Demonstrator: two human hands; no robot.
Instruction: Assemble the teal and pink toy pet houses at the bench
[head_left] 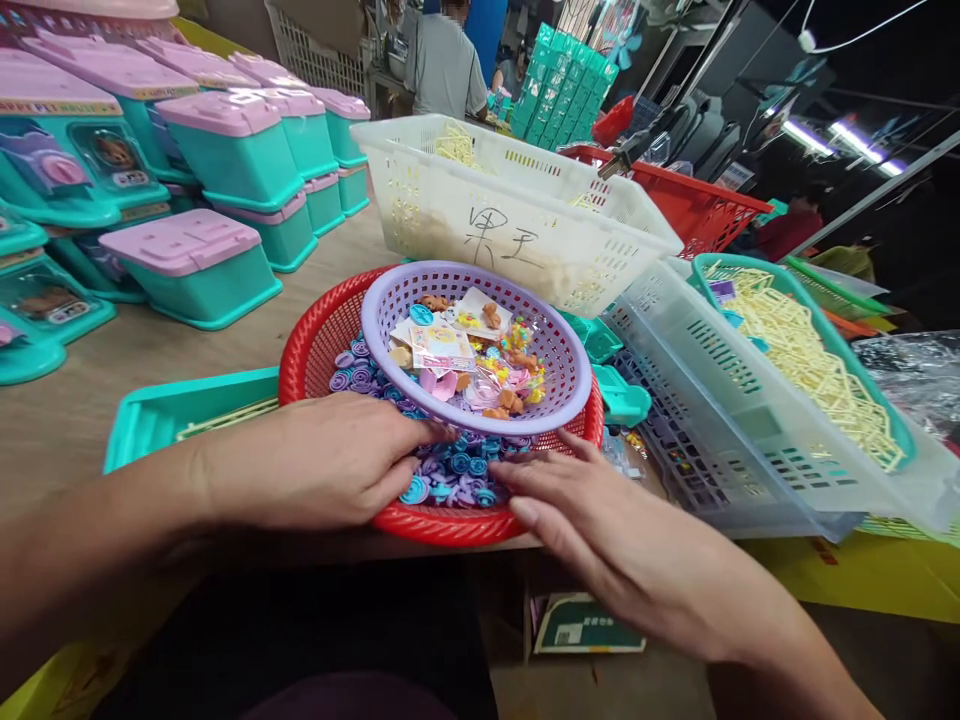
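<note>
My left hand [337, 455] reaches over the left front of a red woven basket [480, 527], thumb and forefinger apart, fingertips partly hidden near the purple basket's rim. My right hand [592, 500] lies with outstretched fingers over the basket's right front, touching small blue and purple swirl-shaped plastic pieces [450, 465]. Resting in the red basket above these pieces is a shallow purple basket [577, 385]. It holds brown animal figurines [511, 402], printed cards [442, 350] and small bagged colourful parts. Neither hand visibly holds anything.
Teal boxes with pink lids [191, 265] are stacked at left. A teal tray [187, 400] sits beside the red basket. Behind stands a white crate [525, 240]; at right, a clear crate [705, 400] bears a teal basket of pale yellow sticks [817, 360]. A person [446, 65] is in the background.
</note>
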